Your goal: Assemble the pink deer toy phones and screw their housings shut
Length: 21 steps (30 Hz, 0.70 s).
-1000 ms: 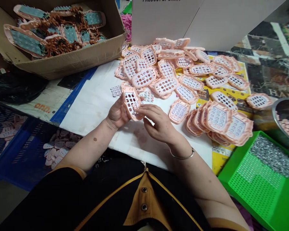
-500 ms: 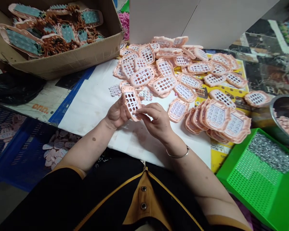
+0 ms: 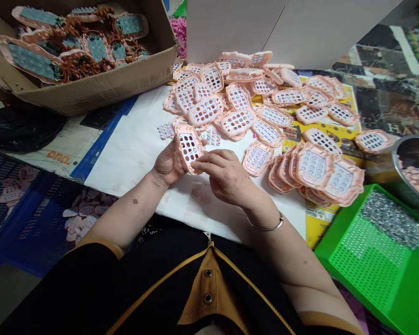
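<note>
My left hand (image 3: 169, 163) grips a pink plastic shell (image 3: 188, 145) with rows of button holes, holding it tilted up over the white sheet (image 3: 132, 149). My right hand (image 3: 226, 177) rests its fingertips on the lower edge of the same shell. Just beyond it lie small white keypad pieces (image 3: 165, 130). A heap of the same pink shells (image 3: 237, 100) spreads across the table behind my hands, and a stack of filled shells (image 3: 317, 174) sits to the right.
A cardboard box (image 3: 97, 88) of brown and teal assembled parts stands at the back left. A green mesh tray (image 3: 377, 256) holding small metal screws is at the right, next to a metal bowl (image 3: 414, 172). Blue crates (image 3: 28, 209) with white pieces sit low on the left.
My right hand's fingers have shifted slightly along the lower edge of the shell. The left hand keeps its grip in nearly the same place.
</note>
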Each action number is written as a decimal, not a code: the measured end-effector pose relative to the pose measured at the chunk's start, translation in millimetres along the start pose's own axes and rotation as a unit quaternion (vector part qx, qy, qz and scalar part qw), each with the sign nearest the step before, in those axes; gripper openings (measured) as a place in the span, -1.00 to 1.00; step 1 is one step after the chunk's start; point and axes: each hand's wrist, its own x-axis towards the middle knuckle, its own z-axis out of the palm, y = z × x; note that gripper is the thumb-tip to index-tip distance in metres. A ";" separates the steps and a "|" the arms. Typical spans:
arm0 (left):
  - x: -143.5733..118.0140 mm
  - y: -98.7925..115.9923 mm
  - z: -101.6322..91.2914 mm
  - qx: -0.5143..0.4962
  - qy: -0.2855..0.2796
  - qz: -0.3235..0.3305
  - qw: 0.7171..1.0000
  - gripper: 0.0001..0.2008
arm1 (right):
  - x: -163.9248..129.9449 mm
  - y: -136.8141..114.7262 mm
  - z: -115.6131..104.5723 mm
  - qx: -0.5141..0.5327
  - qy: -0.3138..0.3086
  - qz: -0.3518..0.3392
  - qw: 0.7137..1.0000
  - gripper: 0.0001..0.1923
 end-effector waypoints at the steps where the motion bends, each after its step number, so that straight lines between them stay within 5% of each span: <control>1: 0.5 -0.2 0.0 0.002 0.003 0.004 1.000 -0.47 | 0.7 -0.9 0.8 -0.003 -0.010 0.005 1.000 -0.47; 8: 2.6 1.2 3.7 -0.002 0.018 0.026 0.999 -0.51 | -2.5 8.2 -4.9 0.041 0.020 0.013 0.999 -0.51; 12: 6.6 3.0 0.8 -0.025 0.043 0.072 0.996 -0.50 | 2.1 30.4 -19.4 -0.019 0.083 0.201 0.976 -0.58; 16: 11.9 2.6 -2.1 -0.037 0.056 0.066 0.996 -0.45 | 29.3 45.0 -18.8 -0.137 -0.091 0.339 0.927 -0.62; 21: 12.0 2.0 1.1 -0.036 0.079 0.059 0.994 -0.50 | 61.0 47.6 4.8 -0.226 -0.247 0.291 0.896 -0.63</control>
